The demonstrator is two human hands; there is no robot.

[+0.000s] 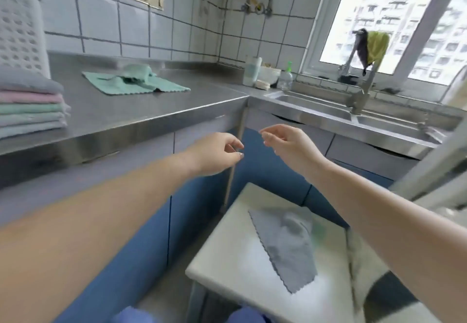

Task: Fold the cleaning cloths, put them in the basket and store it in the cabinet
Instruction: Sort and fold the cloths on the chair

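Observation:
A grey cloth [288, 249] lies rumpled on a white stool [227, 267] low in the view. On the steel counter [131, 110] a green cloth [134, 81] lies half spread and bunched in the middle. A stack of folded cloths [30, 110], grey, pink and green, sits at the counter's left edge. Behind it stands a white perforated basket [20, 27]. My left hand [217, 152] and my right hand [290, 143] hover side by side in front of the counter's corner, above the stool, fingers loosely curled and holding nothing.
Blue cabinet doors [141, 234] run below the counter. A steel sink [321, 110] with a faucet [358, 95] is at the right, bottles and a cup [267, 75] beside it. A yellow cloth [377, 46] hangs over the faucet by the window.

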